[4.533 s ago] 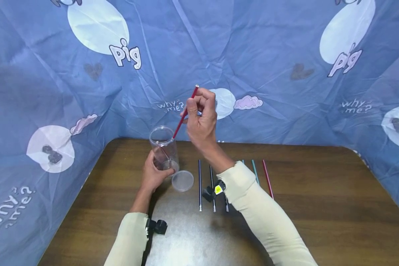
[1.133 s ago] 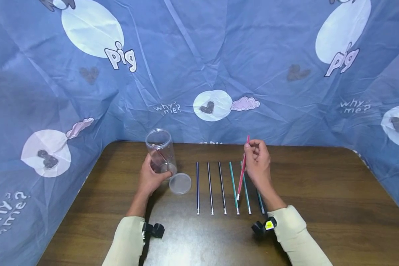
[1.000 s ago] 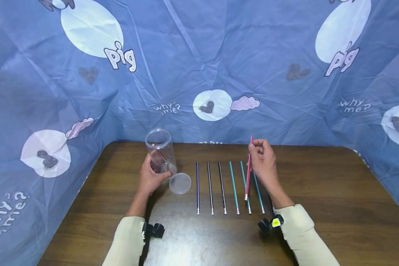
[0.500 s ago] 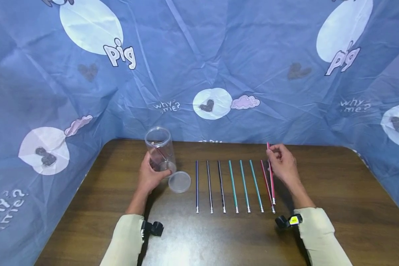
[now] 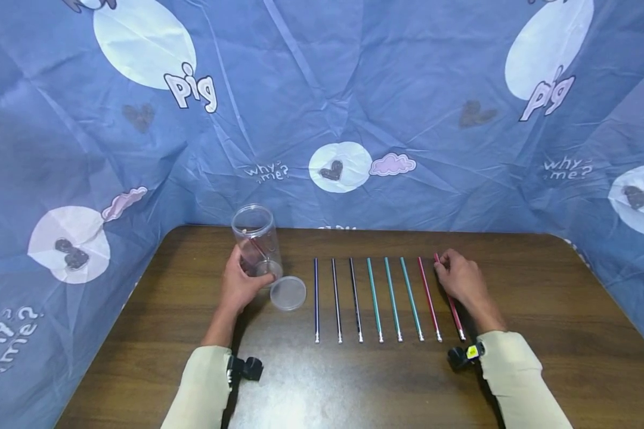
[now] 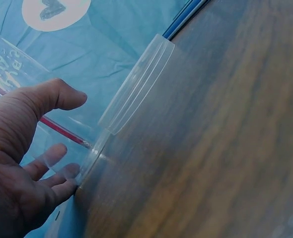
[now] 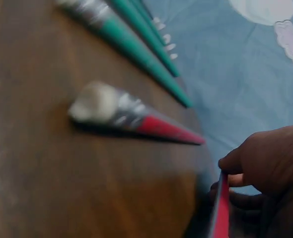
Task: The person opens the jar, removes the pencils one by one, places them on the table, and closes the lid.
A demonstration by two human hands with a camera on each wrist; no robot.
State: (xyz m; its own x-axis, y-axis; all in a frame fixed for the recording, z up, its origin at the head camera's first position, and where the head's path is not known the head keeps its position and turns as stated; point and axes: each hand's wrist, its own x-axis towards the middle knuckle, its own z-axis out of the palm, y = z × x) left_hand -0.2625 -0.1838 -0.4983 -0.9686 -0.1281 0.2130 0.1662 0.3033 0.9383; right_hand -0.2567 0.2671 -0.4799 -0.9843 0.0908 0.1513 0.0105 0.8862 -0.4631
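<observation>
My left hand [image 5: 241, 283] grips the lower part of a clear plastic jar [image 5: 268, 229], which stands lidless at the left. A red pencil [image 6: 64, 131] leans inside the jar, its eraser end at the bottom. At the right end of a row of pencils, my right hand [image 5: 464, 281] pinches another red pencil [image 5: 455, 316] near its far end, close over the table. To its left lie a red pencil [image 5: 430, 299], three teal pencils [image 5: 391, 298] and three dark ones [image 5: 316, 298], spaced apart with eraser ends toward me.
The clear round lid [image 5: 288, 294] lies flat between the jar and the first dark pencil. The brown wooden table [image 5: 354, 381] ends at a blue printed cloth [image 5: 279, 119] hanging behind and at the sides. A small camera is strapped to each wrist.
My right hand has carried a red pencil from the jar's rim rightward over the row and lowered it beside the other red pencil. My left hand keeps its grip on the jar.
</observation>
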